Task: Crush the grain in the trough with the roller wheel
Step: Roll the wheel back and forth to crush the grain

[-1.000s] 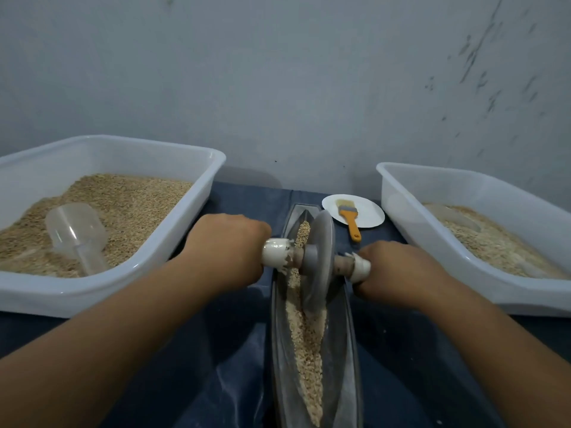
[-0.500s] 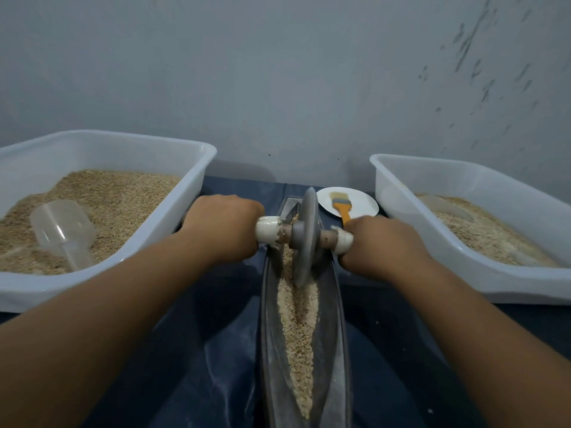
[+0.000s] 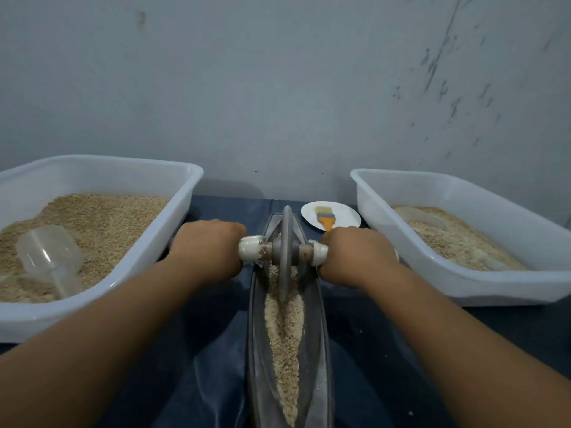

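A long, narrow metal trough (image 3: 318,341) runs away from me down the middle of the dark blue table. A strip of tan grain (image 3: 285,335) lies along its bottom. The grey roller wheel (image 3: 286,242) stands upright on edge in the trough's far half, its rim down in the grain. My left hand (image 3: 207,251) grips the white-capped left end of its axle. My right hand (image 3: 355,257) grips the right end. Both fists hide most of the handles.
A white tub (image 3: 173,239) of grain with a clear plastic scoop (image 3: 49,257) stands at the left. Another white tub (image 3: 398,239) of paler grain stands at the right. A small white plate (image 3: 346,214) with an orange-handled brush (image 3: 326,219) sits behind the trough. The wall is close behind.
The wheel has rolled away from me along the trough toward its far end, both hands going with it. More grain lies uncovered on my side of it.
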The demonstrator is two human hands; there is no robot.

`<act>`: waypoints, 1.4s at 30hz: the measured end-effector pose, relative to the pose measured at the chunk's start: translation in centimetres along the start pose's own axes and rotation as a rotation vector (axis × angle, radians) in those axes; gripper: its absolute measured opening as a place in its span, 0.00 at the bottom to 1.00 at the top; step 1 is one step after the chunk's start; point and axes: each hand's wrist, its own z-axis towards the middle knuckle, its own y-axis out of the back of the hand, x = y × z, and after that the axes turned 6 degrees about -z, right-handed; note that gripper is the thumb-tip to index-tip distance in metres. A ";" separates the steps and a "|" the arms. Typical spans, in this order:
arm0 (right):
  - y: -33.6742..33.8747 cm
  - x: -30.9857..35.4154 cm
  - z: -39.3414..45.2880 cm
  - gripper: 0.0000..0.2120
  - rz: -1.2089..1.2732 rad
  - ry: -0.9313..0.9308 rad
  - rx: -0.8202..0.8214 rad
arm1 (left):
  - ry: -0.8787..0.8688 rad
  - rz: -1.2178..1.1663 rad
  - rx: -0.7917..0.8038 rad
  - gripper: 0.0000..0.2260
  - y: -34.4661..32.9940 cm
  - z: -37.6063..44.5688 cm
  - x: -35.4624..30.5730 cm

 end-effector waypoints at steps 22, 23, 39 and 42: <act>4.2 0.3 -12.2 0.08 -0.033 0.102 0.031 | -0.112 0.107 -0.164 0.05 2.6 -12.6 -1.4; 3.8 0.3 -12.0 0.08 -0.030 0.087 0.027 | -0.131 0.102 -0.189 0.06 2.4 -12.4 -1.4; 3.1 0.7 -12.2 0.12 -0.104 0.083 -0.080 | -0.235 0.043 -0.317 0.19 1.3 -13.5 -0.8; 2.9 1.0 -11.9 0.08 -0.094 0.094 -0.064 | -0.178 0.031 -0.247 0.16 0.6 -13.6 -0.6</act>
